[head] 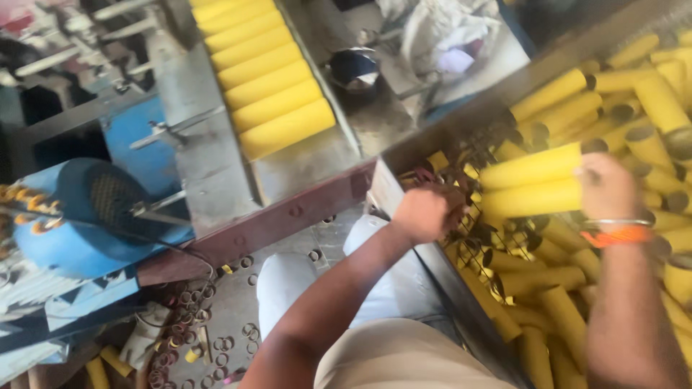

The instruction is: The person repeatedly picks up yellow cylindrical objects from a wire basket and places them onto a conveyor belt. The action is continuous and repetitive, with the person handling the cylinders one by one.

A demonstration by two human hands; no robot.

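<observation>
My right hand clamps two yellow tubes; my left hand grips their other end, I judge; loosen either, they drop into the bin.

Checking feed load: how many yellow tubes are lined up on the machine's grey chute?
7 yellow tubes show, side by side down the grey chute, top-centre; the frame edge may hide more.

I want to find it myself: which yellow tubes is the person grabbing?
Look at the big bin on the right, full of loose yellow tubes. The right hand, with an orange wristband, grips the two tubes lying stacked on top. Unlike the jumbled ones, they lie neatly side by side.
</observation>
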